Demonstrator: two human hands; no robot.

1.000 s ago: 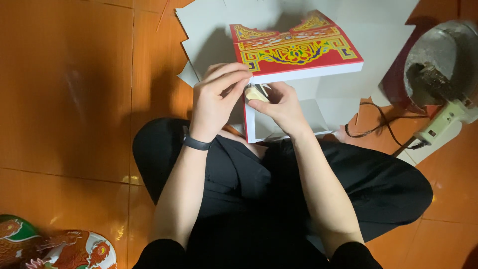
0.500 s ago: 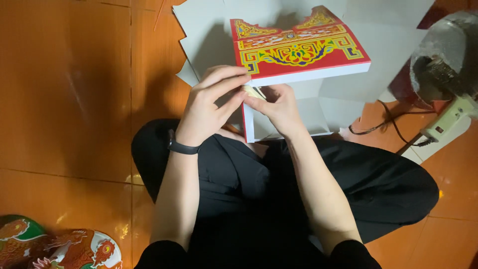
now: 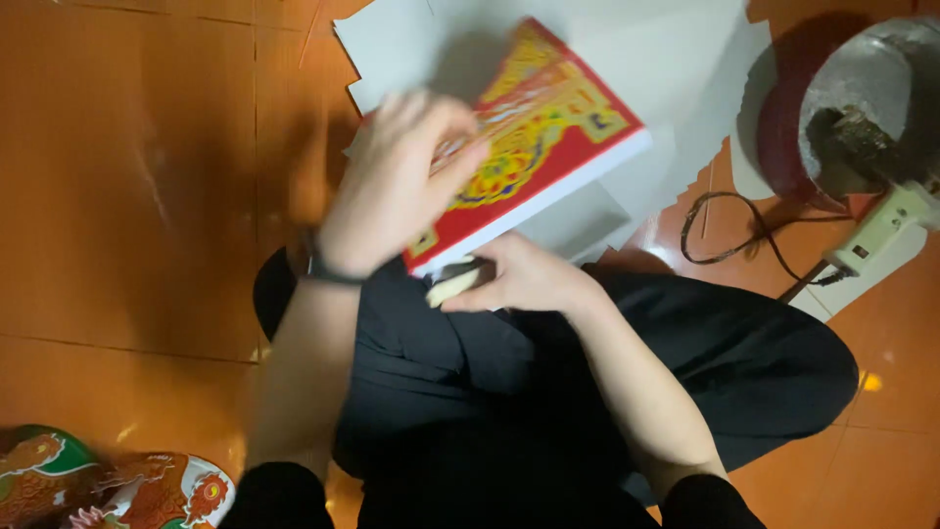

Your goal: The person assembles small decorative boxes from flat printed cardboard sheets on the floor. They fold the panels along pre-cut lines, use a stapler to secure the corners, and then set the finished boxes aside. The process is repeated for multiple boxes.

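A person is sitting on a glossy orange tiled floor [image 3: 127, 196] strewn with white card sheets [image 3: 676, 59], a corded tool [image 3: 881, 225] lying nearby. The left hand [image 3: 392, 186], blurred, is gripping a red-and-yellow decorated box [image 3: 534, 147]; the right hand [image 3: 519, 279] is pinching a small pale roll [image 3: 452, 286] just beneath it.

Glossy orange floor tiles [image 3: 127, 196] fill the scene, with thin dark grout lines and soft glare near the right edge. White sheets of card [image 3: 685, 59] lie spread at the top, and a dark cord [image 3: 744, 235] loops beside them.
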